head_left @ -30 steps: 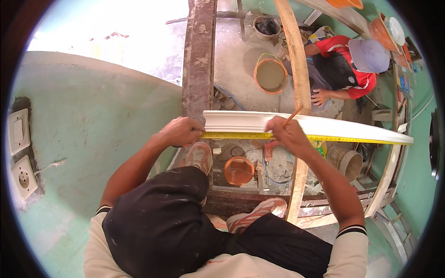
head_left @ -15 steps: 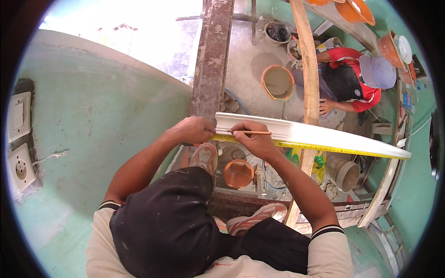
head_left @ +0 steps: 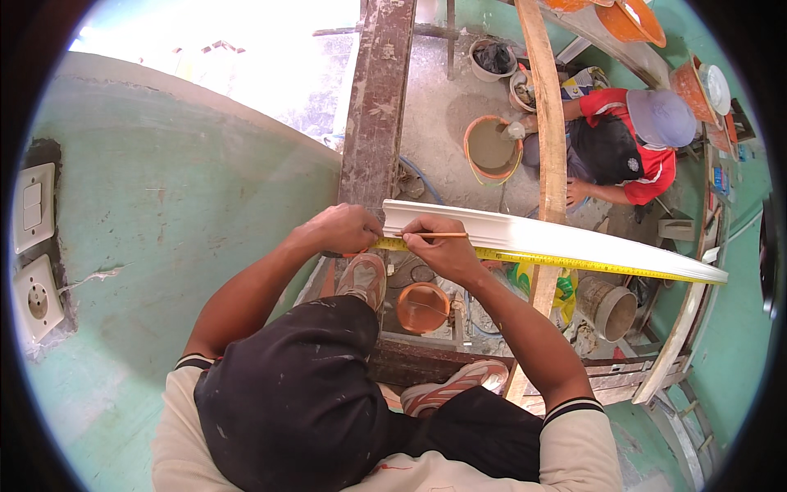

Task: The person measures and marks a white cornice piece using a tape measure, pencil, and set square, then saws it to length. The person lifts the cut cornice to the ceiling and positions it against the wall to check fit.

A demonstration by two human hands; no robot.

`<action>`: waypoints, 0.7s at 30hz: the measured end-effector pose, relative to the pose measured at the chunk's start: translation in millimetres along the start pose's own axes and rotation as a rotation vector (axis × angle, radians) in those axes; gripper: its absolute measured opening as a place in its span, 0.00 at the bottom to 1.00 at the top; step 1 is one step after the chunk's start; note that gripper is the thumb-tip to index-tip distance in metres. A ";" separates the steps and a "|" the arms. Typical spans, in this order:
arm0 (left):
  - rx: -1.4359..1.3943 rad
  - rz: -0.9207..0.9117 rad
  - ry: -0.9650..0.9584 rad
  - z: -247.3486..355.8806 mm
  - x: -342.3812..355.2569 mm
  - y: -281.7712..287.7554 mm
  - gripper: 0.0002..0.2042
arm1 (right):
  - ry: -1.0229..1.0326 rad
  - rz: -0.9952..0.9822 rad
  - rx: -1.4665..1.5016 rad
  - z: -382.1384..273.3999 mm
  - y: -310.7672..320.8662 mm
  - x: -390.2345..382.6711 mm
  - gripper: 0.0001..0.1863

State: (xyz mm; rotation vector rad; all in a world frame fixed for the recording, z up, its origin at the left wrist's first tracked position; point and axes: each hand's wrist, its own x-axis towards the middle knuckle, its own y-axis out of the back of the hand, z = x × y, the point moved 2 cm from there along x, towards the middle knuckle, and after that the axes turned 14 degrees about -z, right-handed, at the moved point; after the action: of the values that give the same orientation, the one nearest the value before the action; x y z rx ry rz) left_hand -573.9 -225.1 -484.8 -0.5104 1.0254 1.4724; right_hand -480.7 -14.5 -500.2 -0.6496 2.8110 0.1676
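Note:
My left hand (head_left: pixel 348 228) is closed on the end of a yellow tape measure (head_left: pixel 590 268), at the left end of a long white moulding strip (head_left: pixel 525 230). My right hand (head_left: pixel 436 246) grips a slim wooden pencil (head_left: pixel 455 235) against the moulding near that same end, its tip hidden by the fingers. The tape runs along the moulding’s lower edge. The strip lies across a dark stained plank (head_left: pixel 369 123) and a pale timber (head_left: pixel 548 123). My left shoe is just below my left hand.
A co-worker in red and black (head_left: pixel 623 156) crouches below at right, one hand at a bucket of grey mix (head_left: pixel 492 148). An orange bucket (head_left: pixel 422 307) is beneath the timbers. Orange tubs (head_left: pixel 631 20) line the upper right. A green wall (head_left: pixel 164 189) with switch and socket is left.
My right hand has moved left along the moulding, and the pencil has tipped from slanting to level. The co-worker’s hand has reached into the bucket of mix. The view has shifted slightly.

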 end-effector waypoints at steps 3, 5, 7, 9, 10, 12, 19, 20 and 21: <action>0.000 0.000 0.004 0.0 0.1 0.0 0.15 | 0.002 -0.009 0.012 0.0 -0.2 0.7 0.09; -0.005 -0.010 0.015 0.4 0.8 0.1 0.15 | 0.006 -0.013 0.021 2.0 -0.8 0.9 0.09; -0.006 -0.007 0.016 -2.3 2.3 -1.1 0.15 | 0.010 -0.017 0.032 2.4 -2.0 1.9 0.09; 0.003 0.007 0.003 -3.2 4.0 -2.0 0.15 | -0.013 -0.031 0.045 2.7 -1.6 1.6 0.09; 0.000 0.003 0.006 -3.6 4.3 -2.1 0.15 | -0.024 -0.038 0.051 2.3 -1.3 1.6 0.09; -0.007 -0.004 0.013 -4.3 4.9 -2.5 0.15 | -0.030 -0.041 0.059 2.6 -1.6 2.4 0.09; -0.017 -0.003 0.015 -2.4 3.5 -1.8 0.15 | -0.018 -0.043 0.053 4.0 -2.7 3.1 0.09; -0.020 -0.015 0.022 -2.2 3.8 -1.0 0.15 | -0.014 -0.044 0.064 4.6 -3.2 3.2 0.09; -0.023 -0.028 0.028 -1.6 4.2 -0.7 0.15 | -0.012 -0.045 0.074 4.7 -3.2 3.1 0.09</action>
State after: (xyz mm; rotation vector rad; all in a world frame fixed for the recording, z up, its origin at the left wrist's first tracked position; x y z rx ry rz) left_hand -574.4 -224.2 -489.2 -0.5610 1.0206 1.4572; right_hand -480.9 -17.9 -505.7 -0.6912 2.7741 0.0586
